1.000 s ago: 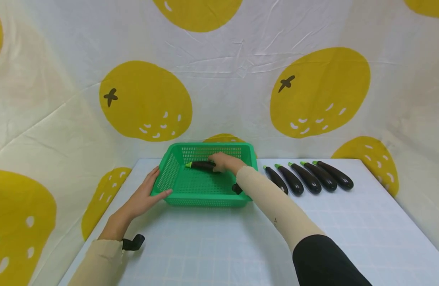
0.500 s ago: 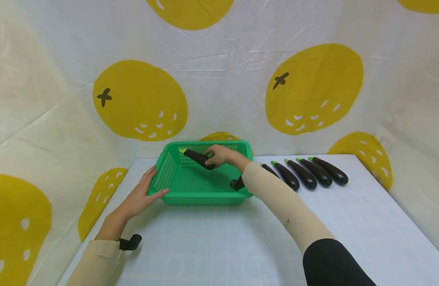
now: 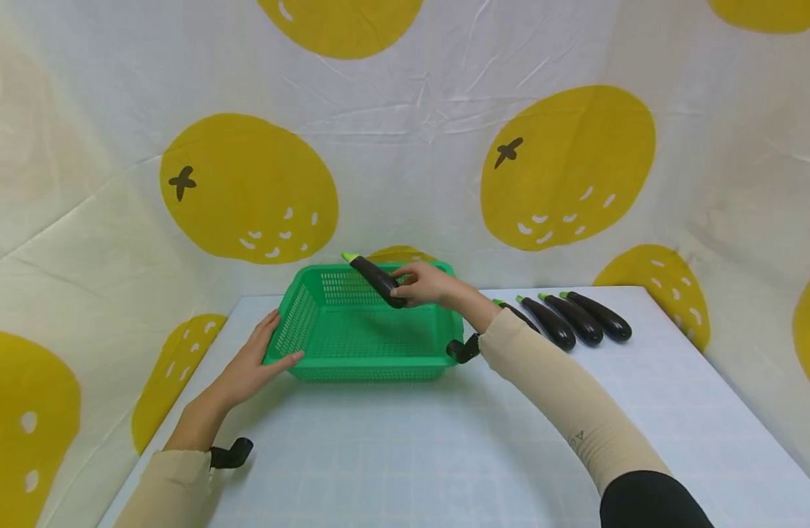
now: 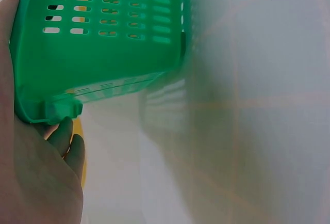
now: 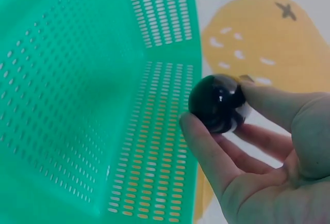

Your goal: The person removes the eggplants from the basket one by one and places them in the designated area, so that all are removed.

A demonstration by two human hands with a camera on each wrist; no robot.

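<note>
My right hand (image 3: 427,284) pinches an eggplant (image 3: 373,277) between thumb and fingers. It hangs tilted above the back part of a green plastic basket (image 3: 365,363), its green stem end up and to the left. In the right wrist view, the round dark end of the eggplant (image 5: 214,102) faces the camera, with fingers around it. My left hand (image 3: 249,367) grips the basket's left rim, thumb at the front corner and fingers along the outer side. From the left wrist, some fingertips (image 4: 63,136) show beneath the rim lip. Inside the basket I see only its perforated floor.
Several eggplants (image 3: 579,323) lie side by side on the table right of the basket, partly hidden by my right forearm. A cloth with yellow fruit prints (image 3: 249,187) hangs behind the table (image 3: 378,455).
My right hand has lifted the eggplant from the basket floor to about the height of the back rim. My left hand stays on the basket, and the head view has shifted slightly.
</note>
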